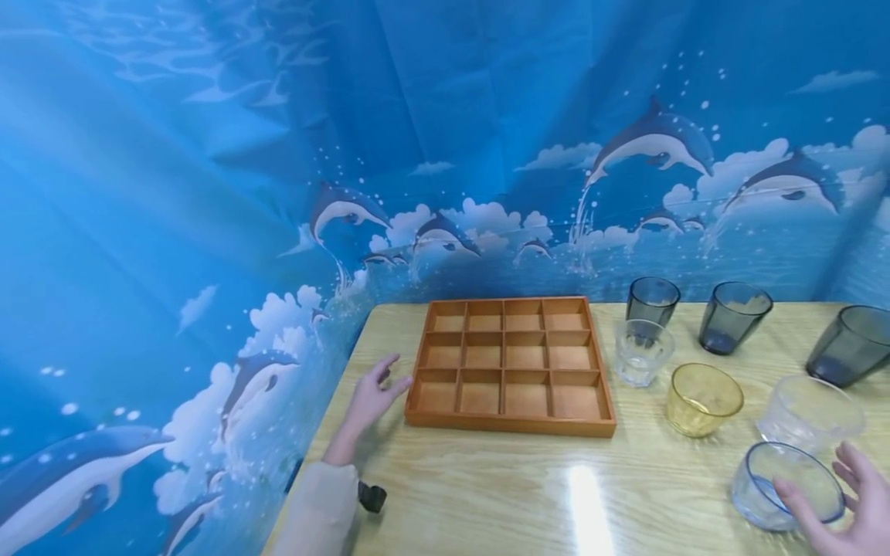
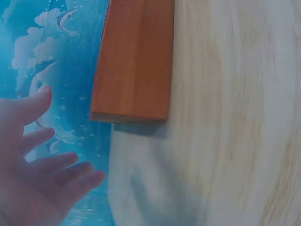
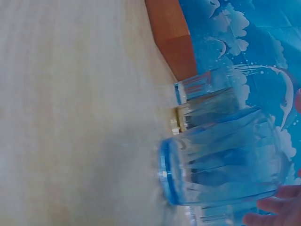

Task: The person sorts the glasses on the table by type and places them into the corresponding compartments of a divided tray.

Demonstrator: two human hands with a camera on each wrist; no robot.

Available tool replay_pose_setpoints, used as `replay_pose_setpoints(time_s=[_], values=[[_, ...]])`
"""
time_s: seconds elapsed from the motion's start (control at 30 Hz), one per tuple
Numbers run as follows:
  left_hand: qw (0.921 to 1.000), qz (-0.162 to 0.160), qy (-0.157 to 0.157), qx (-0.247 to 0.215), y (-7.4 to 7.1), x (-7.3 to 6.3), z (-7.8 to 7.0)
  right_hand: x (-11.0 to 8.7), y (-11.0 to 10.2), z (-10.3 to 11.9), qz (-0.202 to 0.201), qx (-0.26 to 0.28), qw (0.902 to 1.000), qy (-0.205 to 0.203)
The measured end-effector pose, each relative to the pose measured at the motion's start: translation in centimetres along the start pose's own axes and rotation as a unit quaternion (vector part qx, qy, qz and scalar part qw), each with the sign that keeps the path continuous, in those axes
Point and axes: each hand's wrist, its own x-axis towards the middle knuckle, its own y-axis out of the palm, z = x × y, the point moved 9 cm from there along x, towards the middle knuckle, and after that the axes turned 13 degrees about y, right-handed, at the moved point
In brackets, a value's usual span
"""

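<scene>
A clear glass with a blue rim (image 1: pixel 758 494) stands at the front right of the table. My right hand (image 1: pixel 851 502) is at its right side, thumb and fingers spread about the rim; whether they touch it I cannot tell. In the right wrist view, fingertips (image 3: pixel 273 207) show beside the mouth of the blue-rimmed glass (image 3: pixel 221 162). On the left, my left hand (image 1: pixel 371 398) is held beside a brown wooden compartment tray (image 1: pixel 511 423), its fingers loosely extended and holding nothing. The left wrist view shows that hand (image 2: pixel 51 179) apart from the tray's corner (image 2: pixel 131 84).
Around the blue-rimmed glass stand a clear glass (image 1: pixel 799 409), a yellow glass (image 1: pixel 698 405) and a small faceted glass (image 1: pixel 636 363). Dark grey glasses (image 1: pixel 730 324) stand behind. A dolphin-printed blue curtain (image 1: pixel 487 154) hangs past the table's back and left edges.
</scene>
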Motion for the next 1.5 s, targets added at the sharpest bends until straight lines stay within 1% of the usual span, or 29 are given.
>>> replay_pose_setpoints(time_s=[0.1, 0.13, 0.23, 0.27, 0.37, 0.43, 0.5, 0.57, 0.67, 0.8, 0.9, 1.07, 1.17, 1.3, 1.43, 1.5], values=[[0.9983, -0.018, -0.035, -0.042, 0.3, -0.1, 1.1, 0.3, 0.2, -1.5, 0.012, -0.014, 0.9986, 0.050], [0.9974, -0.024, -0.042, -0.053, 0.4, -0.1, 1.3, 0.4, 0.3, -2.0, 0.013, -0.018, 0.9977, 0.064], [0.9917, -0.032, -0.068, -0.105, 0.9, 0.0, 2.2, 0.6, 0.4, -3.7, 0.019, -0.027, 0.9946, 0.098], [0.9886, -0.031, -0.079, -0.124, 1.1, 0.0, 2.5, 0.7, 0.6, -4.1, 0.023, -0.034, 0.9938, 0.103], [0.9801, -0.022, -0.098, -0.171, 1.8, 0.1, 3.3, 0.9, 0.6, -5.3, 0.009, -0.016, 0.9942, 0.106], [0.9763, -0.019, -0.105, -0.189, 2.2, 0.2, 3.7, 1.2, 0.7, -6.0, 0.004, 0.000, 0.9946, 0.104], [0.9721, -0.018, -0.109, -0.207, 2.4, 0.3, 4.2, 1.3, 0.9, -6.7, 0.001, 0.003, 0.9937, 0.112], [0.9674, -0.016, -0.113, -0.226, 2.6, 0.4, 4.6, 1.6, 1.1, -7.5, 0.007, 0.001, 0.9918, 0.128], [0.9607, -0.009, -0.123, -0.249, 2.9, 0.5, 5.2, 1.7, 1.4, -8.2, 0.028, -0.006, 0.9884, 0.149], [0.9584, 0.010, -0.128, -0.255, 3.1, 0.5, 5.7, 1.7, 1.4, -8.2, 0.035, 0.006, 0.9876, 0.153], [0.9574, 0.022, -0.123, -0.260, 3.2, 0.5, 6.1, 1.4, 1.5, -7.9, 0.034, 0.002, 0.9877, 0.152], [0.9523, 0.030, -0.129, -0.275, 3.3, 0.3, 6.5, 1.1, 1.7, -7.5, 0.034, -0.014, 0.9859, 0.163], [0.9518, 0.038, -0.133, -0.274, 3.5, 0.2, 6.7, 1.2, 1.7, -7.4, 0.034, -0.015, 0.9858, 0.164], [0.9545, 0.055, -0.136, -0.259, 3.7, 0.3, 6.7, 1.3, 1.8, -7.1, 0.034, -0.016, 0.9879, 0.150], [0.9527, 0.064, -0.142, -0.261, 4.0, 0.4, 6.8, 1.4, 1.9, -6.9, 0.040, -0.012, 0.9919, 0.120], [0.9502, 0.066, -0.145, -0.268, 4.1, 0.4, 6.8, 1.4, 2.1, -6.5, 0.052, -0.011, 0.9939, 0.097]])
